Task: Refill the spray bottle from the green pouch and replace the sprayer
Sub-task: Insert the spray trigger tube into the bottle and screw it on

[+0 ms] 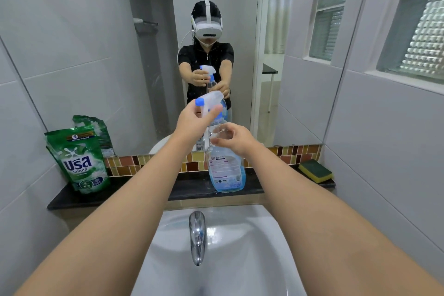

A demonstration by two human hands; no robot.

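A clear spray bottle (225, 170) holding blue liquid stands upright on the dark shelf (134, 196) behind the sink. Its white sprayer head (211, 98) with a blue nozzle sits at the top of the bottle neck. My left hand (194, 120) grips the sprayer head from the left. My right hand (234, 138) wraps the bottle's shoulder just below the neck. The green pouch (80, 161) stands upright at the shelf's left end, its top torn, with neither hand near it.
A white sink (240, 259) with a chrome tap (197, 235) lies below my arms. A yellow and green sponge (315, 170) rests at the shelf's right end. The mirror (216, 31) behind the shelf reflects a person wearing a headset. Tiled walls close in on both sides.
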